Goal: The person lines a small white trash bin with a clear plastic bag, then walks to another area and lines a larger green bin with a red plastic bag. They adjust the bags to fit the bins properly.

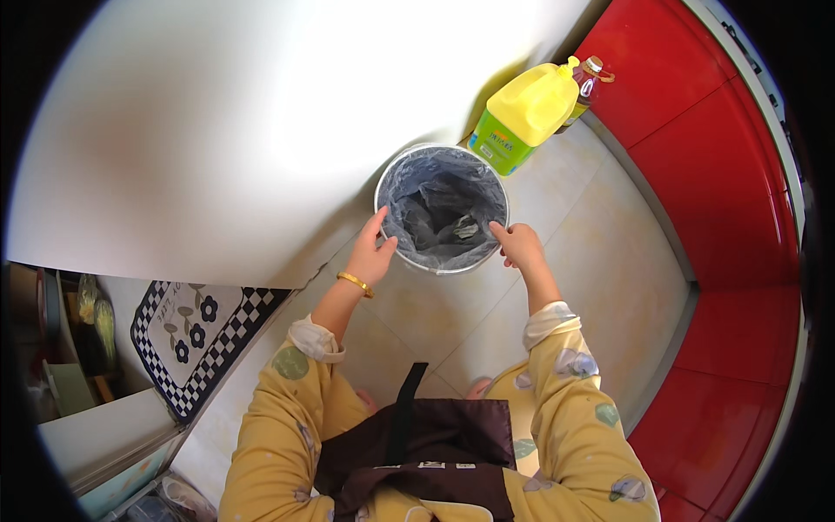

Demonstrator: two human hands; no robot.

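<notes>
Pale floor tiles (600,261) are filling the middle of my view, with red cabinet fronts (731,174) curving along the right and a broad white wall (217,130) taking up the upper left. I am looking straight down on a round waste bin (442,209) standing upright on the tiles — its long axis is running vertically, its open mouth pointing up toward me. A grey liner bag (409,178) is folded over the rim, and some dark, crumpled scraps are lying at the bottom.

My left hand (372,252) is pinching the liner at the bin's left rim, fingers curled over the edge, a gold bangle (355,284) sitting on the wrist. My right hand (519,244) is closing on the liner at the right rim in the same way — thumb and fingers gripping the plastic.

Just behind the bin, a large yellow jug (522,113) with a green label is standing against the wall, and a smaller brown-capped bottle (588,83) is touching it on the far side. A checkered floor mat (196,335) with flower prints is lying well apart at the lower left.
</notes>
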